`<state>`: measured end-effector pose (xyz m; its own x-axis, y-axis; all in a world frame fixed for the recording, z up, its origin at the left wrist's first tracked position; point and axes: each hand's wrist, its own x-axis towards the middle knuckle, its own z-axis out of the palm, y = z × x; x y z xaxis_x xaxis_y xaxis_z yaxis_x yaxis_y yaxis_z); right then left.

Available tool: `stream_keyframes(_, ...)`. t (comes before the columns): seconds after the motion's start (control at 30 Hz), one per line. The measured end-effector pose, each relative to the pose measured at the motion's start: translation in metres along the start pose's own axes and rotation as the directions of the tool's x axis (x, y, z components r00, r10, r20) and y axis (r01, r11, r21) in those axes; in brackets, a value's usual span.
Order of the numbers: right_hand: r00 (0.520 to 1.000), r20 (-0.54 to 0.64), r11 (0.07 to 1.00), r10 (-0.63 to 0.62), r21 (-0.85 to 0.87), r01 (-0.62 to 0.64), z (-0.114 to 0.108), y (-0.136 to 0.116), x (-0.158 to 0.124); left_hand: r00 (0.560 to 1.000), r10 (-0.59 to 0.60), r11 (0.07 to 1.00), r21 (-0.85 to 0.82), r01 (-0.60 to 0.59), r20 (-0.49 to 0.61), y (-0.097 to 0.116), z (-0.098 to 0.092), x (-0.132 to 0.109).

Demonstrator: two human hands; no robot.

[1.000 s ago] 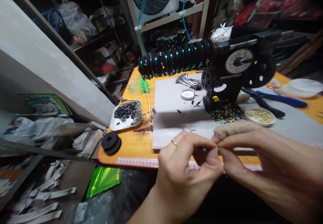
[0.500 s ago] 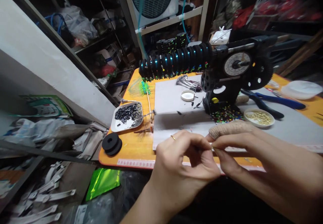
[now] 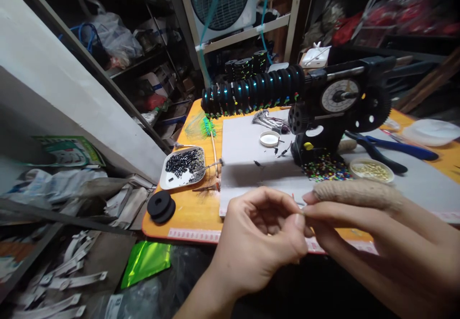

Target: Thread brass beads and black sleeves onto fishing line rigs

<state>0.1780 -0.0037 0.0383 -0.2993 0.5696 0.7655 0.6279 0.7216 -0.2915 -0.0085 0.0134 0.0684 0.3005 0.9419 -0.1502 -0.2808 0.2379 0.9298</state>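
Note:
My left hand [image 3: 258,242] is closed, its thumb and index fingertips pinched together just above the table's front edge. My right hand [image 3: 373,228] meets it from the right, thumb and forefinger also closed at the same spot. Whatever lies between the fingertips is too small and too covered to name. A beige wrap [image 3: 355,193] covers one finger of the right hand. Beyond the hands lie a heap of small coloured beads [image 3: 327,167] and a shallow dish of gold-coloured bits [image 3: 372,171].
A black geared stand [image 3: 318,142] carries a row of black spools [image 3: 251,89] over the white board [image 3: 240,139]. To its right rest blue-handled pliers [image 3: 398,149]. At left are a white tray [image 3: 168,185] of black tubes and a black foam spool [image 3: 161,207].
My left hand has turned, its fingers curling into a rounder loop with the thumb raised. My right hand has shifted slightly, showing more of the wrapped finger. The view has moved a little.

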Motion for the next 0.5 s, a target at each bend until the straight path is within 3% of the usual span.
stream_keyframes(0.13,0.994,0.020,0.987,0.106,0.116,-0.108,0.001,-0.004,-0.001,0.970,0.209,0.955,0.240,-0.175,-0.121,-0.003,0.004,-0.007)
stream_keyframes(0.27,0.989,0.004,0.984,0.146,0.108,-0.145,0.003,-0.005,0.001,0.925,0.371,0.832,0.470,-0.295,-0.076,-0.007,0.001,-0.013)
stream_keyframes(0.5,0.979,0.004,0.972,0.203,0.119,-0.202,0.005,-0.003,-0.001,0.928,0.359,0.885,0.352,-0.305,-0.099,-0.013,-0.005,-0.012)
